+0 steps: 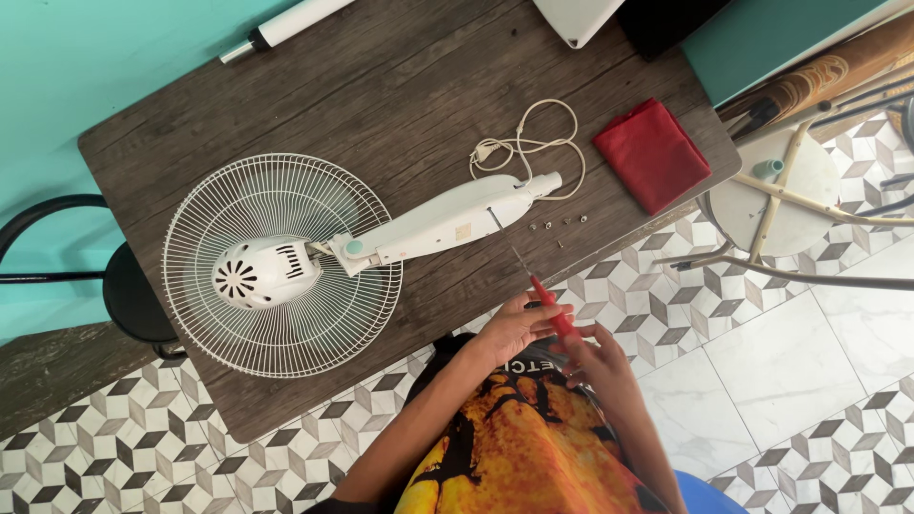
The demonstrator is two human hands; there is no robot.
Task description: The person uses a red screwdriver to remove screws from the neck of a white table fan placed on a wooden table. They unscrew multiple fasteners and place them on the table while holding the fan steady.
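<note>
**Screwdriver tip at the fan's stand column**

Both hands hold a red-handled screwdriver (554,306). The left hand (514,326) curls its fingers around the upper handle, and the right hand (598,366) closes on the butt end from 4 o'clock. The thin shaft runs toward 11 o'clock, its tip touching or just short of the white column (447,221) of the fan (276,266), which lies face down on the dark wooden table (381,86).

The step in hand looks like unscrewing the column housing. Several small screws (557,225) already lie loose just beside it, at 12 o'clock from the grip. The next move calls for seating the tip squarely and turning without slipping. The coiled cord (533,143) and a folded red cloth (652,154) lie beyond.
</note>
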